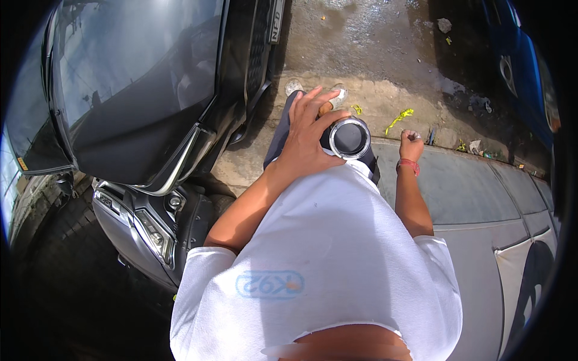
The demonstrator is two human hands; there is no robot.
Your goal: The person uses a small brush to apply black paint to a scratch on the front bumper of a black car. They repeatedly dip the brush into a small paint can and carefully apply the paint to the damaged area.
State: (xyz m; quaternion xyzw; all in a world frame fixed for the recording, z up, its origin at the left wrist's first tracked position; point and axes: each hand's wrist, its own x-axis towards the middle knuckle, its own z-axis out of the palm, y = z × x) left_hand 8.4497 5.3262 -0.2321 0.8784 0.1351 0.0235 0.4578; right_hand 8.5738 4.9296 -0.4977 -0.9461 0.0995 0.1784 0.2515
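Glossy black bodywork is seen first at the far left, on a vehicle (138, 135) parked close by, with a silver scooter (111, 222) set just below it in the view. Next, on the pale pavement (382, 99), a shoe (293, 86) is partly shown beyond dark trousers (277, 132). The left hand (306, 133) is clamped on a round cup (350, 139), which is held out in front of the white shirt (343, 234). The cup's near-left side is spanned by the thumb and forefinger, seemingly so that it is steadied from one side and its silver rim is left uncovered; the other fingers are spread past it. The rim is turned up toward the eyes, though whether a lid or a dark inside is ringed by it cannot be told. Farther right, a yellow strip (399, 120) is seen on the ground. The right hand (412, 144), with a red wristband (409, 166) below it, is kept well apart from the cup, its fingers curled together; nothing is visibly gripped. Grey panels (457, 186) are spread beneath that arm, and a blue vehicle (525, 66) is cut off at the far right.
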